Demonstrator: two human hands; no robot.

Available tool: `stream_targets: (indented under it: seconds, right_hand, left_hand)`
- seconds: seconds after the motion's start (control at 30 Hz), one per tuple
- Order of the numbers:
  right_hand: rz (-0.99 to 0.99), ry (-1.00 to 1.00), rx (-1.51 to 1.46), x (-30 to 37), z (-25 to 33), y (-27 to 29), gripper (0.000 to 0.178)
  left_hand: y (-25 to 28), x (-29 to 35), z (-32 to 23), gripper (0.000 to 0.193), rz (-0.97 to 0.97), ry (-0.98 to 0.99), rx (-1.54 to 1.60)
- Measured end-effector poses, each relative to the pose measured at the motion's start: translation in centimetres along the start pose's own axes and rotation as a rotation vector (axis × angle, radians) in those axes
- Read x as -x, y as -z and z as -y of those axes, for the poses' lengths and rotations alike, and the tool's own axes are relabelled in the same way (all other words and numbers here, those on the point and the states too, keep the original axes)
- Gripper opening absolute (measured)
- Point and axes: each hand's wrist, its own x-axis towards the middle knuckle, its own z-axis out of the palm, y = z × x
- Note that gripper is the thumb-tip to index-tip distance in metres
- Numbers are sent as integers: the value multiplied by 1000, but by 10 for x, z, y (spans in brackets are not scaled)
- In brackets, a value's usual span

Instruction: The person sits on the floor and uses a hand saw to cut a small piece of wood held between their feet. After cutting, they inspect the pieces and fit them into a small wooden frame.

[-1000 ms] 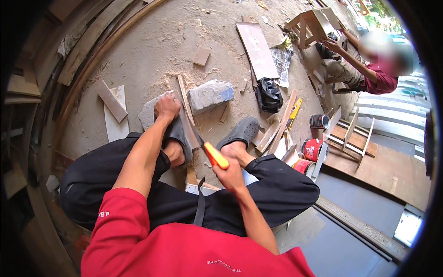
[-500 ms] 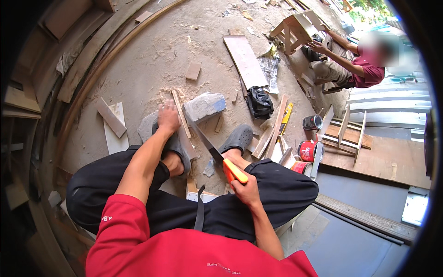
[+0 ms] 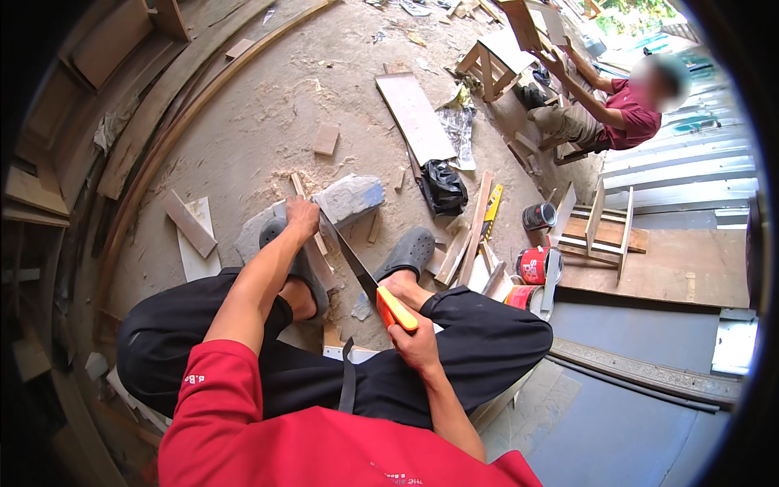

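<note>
My right hand is wrapped round the orange and yellow handle of a handsaw. The dark blade slants up and to the left, its tip close to my left hand. A narrow wooden strip leans across the edge of a rough grey block. Closed over that strip is my left hand, which hides its middle. The blade's tip lies right beside the strip; whether they touch I cannot tell. My feet, in grey clogs, stand on either side of the blade.
Ahead lie a small wood square, a long board and a black plastic bag. To the right are a yellow handsaw, paint cans and a wooden frame. A co-worker sits far right, hands on a wooden piece.
My left hand has gone from blurred, spread fingers beside the strip to a grip over it. The co-worker's wooden piece has risen off the small wooden stand.
</note>
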Motion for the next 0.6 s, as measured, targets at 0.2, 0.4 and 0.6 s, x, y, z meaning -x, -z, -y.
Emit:
stream_targets:
  seconds: [0.2,0.4,0.6]
  right_hand:
    - [-42,-13,-59,-6,0,0,45]
    - [-136,-54,-225,-7,10,3,43]
    - [-185,-20,-222,-7,3,9,31]
  left_hand:
    - [-7,-7,-11,22,3,40,-46]
    - [-8,-10,-17,22,18,9,-109]
    - [-11,-21,-23,26,122,-69,-198]
